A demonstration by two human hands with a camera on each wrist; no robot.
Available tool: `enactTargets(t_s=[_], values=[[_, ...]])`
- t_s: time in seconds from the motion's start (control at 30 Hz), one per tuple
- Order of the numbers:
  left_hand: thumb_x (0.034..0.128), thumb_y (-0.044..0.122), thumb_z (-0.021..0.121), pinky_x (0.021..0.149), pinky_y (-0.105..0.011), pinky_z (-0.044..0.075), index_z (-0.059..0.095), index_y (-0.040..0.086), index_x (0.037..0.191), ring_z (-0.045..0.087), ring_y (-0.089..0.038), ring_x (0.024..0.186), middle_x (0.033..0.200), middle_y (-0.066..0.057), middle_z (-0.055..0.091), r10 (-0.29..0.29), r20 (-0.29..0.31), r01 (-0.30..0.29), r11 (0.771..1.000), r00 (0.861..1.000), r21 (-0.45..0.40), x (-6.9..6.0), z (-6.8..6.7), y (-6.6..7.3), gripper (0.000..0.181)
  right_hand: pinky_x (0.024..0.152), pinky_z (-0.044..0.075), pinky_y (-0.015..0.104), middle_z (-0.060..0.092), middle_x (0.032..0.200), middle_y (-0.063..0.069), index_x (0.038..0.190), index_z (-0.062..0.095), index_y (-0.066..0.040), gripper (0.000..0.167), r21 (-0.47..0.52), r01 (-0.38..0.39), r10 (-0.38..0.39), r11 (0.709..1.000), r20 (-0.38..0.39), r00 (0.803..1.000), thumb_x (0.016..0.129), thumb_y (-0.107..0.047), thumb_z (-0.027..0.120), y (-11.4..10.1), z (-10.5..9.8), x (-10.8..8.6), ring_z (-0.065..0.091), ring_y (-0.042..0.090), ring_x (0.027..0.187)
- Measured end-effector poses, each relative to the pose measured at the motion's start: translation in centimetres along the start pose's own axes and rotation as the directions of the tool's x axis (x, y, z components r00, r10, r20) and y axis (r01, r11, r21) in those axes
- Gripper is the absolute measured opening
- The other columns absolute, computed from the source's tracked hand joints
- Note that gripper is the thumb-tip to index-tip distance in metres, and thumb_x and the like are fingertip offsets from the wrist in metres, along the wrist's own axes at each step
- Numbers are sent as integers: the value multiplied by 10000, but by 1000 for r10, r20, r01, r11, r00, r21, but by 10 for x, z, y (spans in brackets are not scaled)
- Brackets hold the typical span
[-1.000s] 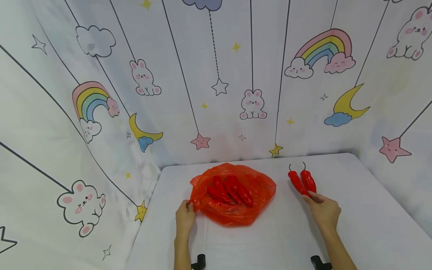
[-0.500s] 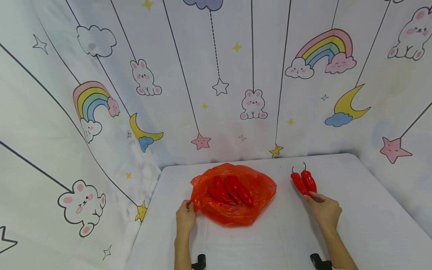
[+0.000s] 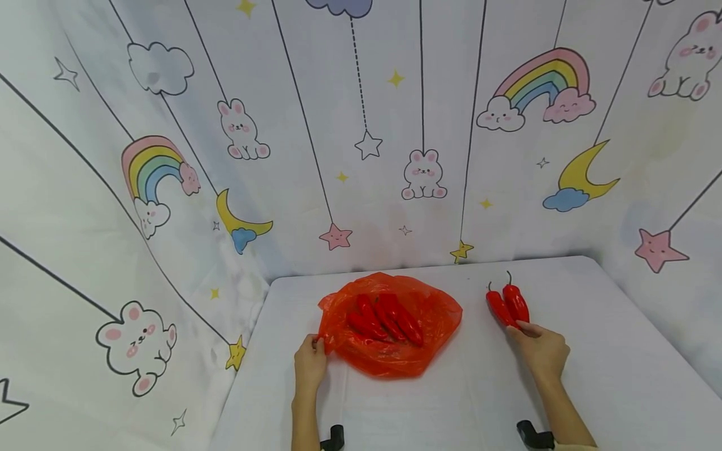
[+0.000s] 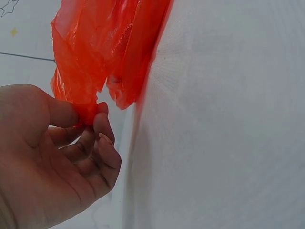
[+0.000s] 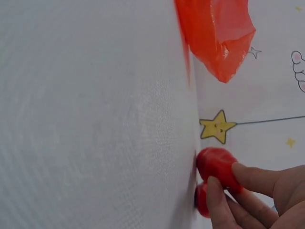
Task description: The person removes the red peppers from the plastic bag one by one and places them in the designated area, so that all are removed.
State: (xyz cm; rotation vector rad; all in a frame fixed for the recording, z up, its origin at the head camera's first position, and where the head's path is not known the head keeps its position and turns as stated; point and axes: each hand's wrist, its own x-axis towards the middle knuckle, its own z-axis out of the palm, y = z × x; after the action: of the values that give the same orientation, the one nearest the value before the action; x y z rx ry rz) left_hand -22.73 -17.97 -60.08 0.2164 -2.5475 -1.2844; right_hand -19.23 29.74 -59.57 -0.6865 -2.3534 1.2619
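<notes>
On the table, a translucent red plastic bag (image 3: pixel 344 363) lies spread, with several red chili peppers (image 3: pixel 389 316) visible inside its mouth. My left hand (image 3: pixel 309 363) pinches the bag's near left edge between thumb and fingertips; the left wrist view shows the bunched plastic (image 4: pixel 87 112) there. To the right of the bag, two red chili peppers lie side by side, stems pointing away. Thumb and fingers of my right hand (image 3: pixel 544 354) pinch the lower end of the left chili pepper (image 3: pixel 497 307). The right chili pepper (image 3: pixel 516 302) touches or nearly touches it, its lower end by my fingers.
A white cloth covers the table (image 3: pixel 417 413), whose far edge meets a printed curtain (image 3: pixel 372 207). More curtain hangs at the left and right sides. Black wrist mounts (image 3: pixel 333 437) show at the lower frame edge.
The left chili pepper has shifted slightly right, closer to the other one, with my right hand. My left hand stays on the bag's edge.
</notes>
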Motion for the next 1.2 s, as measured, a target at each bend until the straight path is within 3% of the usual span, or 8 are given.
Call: enactTargets(t_s=[0.1,0.33,0.43,0.53,0.67,0.97,1.2], values=[[1029,36,574,667,-375,505,679,-39,1093,611,-222,746,875,-119,684,1,0,-1,1000,1000,7,0,0,-1,144,584,414,97,710,1173,290,1200,751,31,436,4,-4,4,1000,1,1000,934,-310,801,1,2,1,610,494,1140],[1033,54,567,663,-361,496,680,-35,1100,595,-212,738,864,-108,675,-11,7,11,1000,1000,1,0,2,-3,158,670,454,303,755,1059,252,1121,773,43,389,-12,-40,40,999,27,999,931,-296,798,0,4,2,617,449,1098],[1031,51,567,661,-362,491,680,-36,1099,586,-209,732,858,-107,671,-8,5,8,1000,1000,-3,1,3,-4,157,641,489,249,774,981,215,1118,771,44,371,-11,-56,57,998,54,997,937,-279,787,1,6,3,679,392,1016],[1034,51,564,661,-361,491,679,-35,1099,582,-209,731,858,-106,668,-8,8,8,1000,1000,-7,1,3,-4,157,573,501,174,779,901,185,1120,760,63,358,0,-52,52,999,74,996,939,-246,780,4,7,4,754,286,823],[1042,57,560,667,-356,496,675,-31,1106,585,-210,740,871,-107,670,-19,20,19,1000,1000,-8,1,2,-4,159,563,495,143,774,851,178,1133,740,93,365,16,-54,52,998,92,994,945,-220,770,7,8,6,753,183,649],[1050,66,560,665,-349,495,675,-26,1117,579,-202,737,872,-96,666,-23,27,23,1000,999,-4,2,2,-4,162,563,505,156,764,797,175,1201,676,148,502,51,-127,120,991,124,985,981,-299,739,7,5,7,754,185,623],[1048,65,563,670,-352,499,677,-26,1116,585,-206,739,876,-99,674,-31,23,31,1000,999,-3,2,1,-4,161,562,495,165,757,755,147,1201,657,148,570,56,-126,118,990,131,984,984,-374,729,6,3,6,745,184,600]])
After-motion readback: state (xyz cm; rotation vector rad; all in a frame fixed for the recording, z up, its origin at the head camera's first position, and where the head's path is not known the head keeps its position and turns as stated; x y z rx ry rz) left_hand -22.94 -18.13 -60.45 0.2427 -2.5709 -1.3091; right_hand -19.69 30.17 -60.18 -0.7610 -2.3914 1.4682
